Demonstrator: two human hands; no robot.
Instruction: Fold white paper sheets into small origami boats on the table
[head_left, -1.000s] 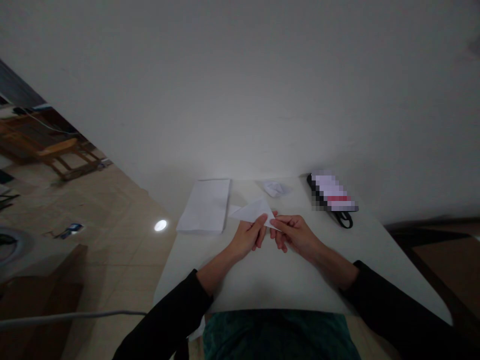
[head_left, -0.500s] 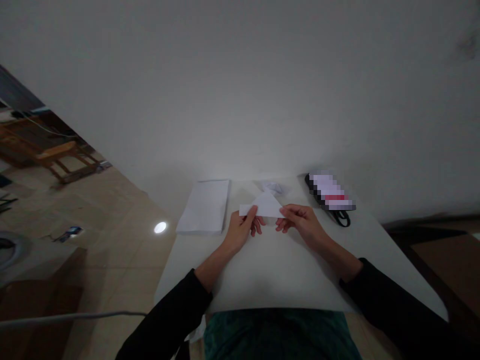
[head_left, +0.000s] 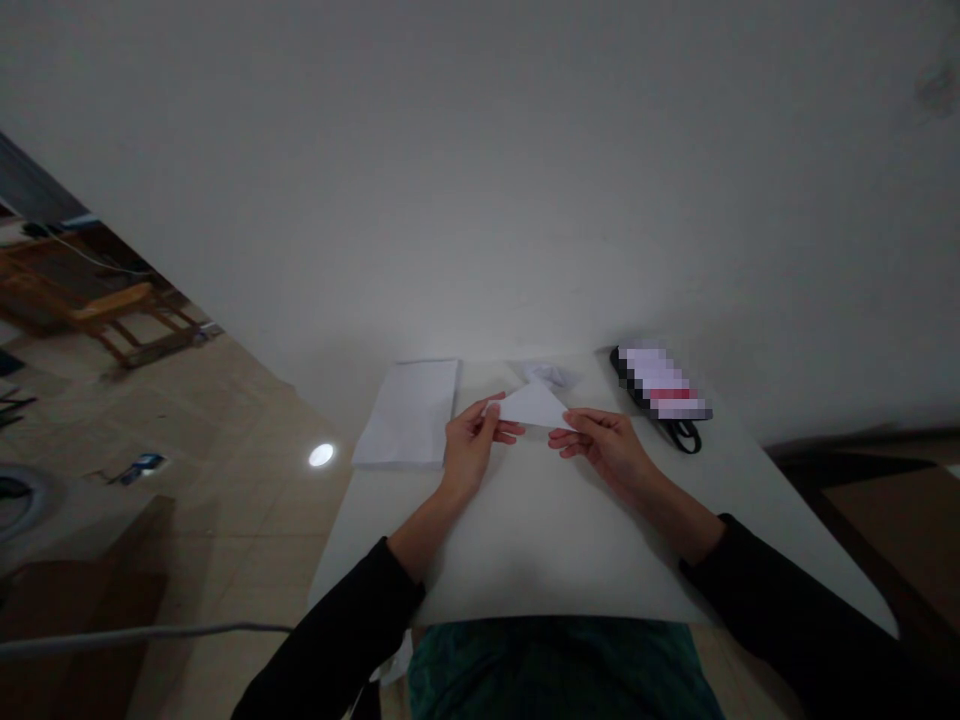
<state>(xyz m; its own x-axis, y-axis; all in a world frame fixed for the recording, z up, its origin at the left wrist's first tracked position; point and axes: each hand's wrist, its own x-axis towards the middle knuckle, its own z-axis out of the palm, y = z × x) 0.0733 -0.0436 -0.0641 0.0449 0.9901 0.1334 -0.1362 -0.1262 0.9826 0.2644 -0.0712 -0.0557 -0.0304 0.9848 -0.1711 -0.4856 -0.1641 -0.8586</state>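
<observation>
Left hand (head_left: 469,445) pinching left end of folded white paper (head_left: 534,405), right hand (head_left: 606,445) pinching right corner; paper sits between them, over white surface (head_left: 551,545). From paper: paper stack (head_left: 409,415) nine o'clock, crumpled-looking paper (head_left: 551,374) twelve, pixelated strapped item (head_left: 664,383) two. Plain wall (head_left: 487,200) behind. Tiled floor (head_left: 255,480) eight to nine, wooden chair (head_left: 120,298) ten, grey cable (head_left: 150,634) eight.

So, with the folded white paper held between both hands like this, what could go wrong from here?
The folded paper might crease or tear if the left hand and right hand, which pinch its opposite ends, pull apart too hard. Also, the left hand looks close to the paper stack, so a sideways move could nudge it.
</observation>
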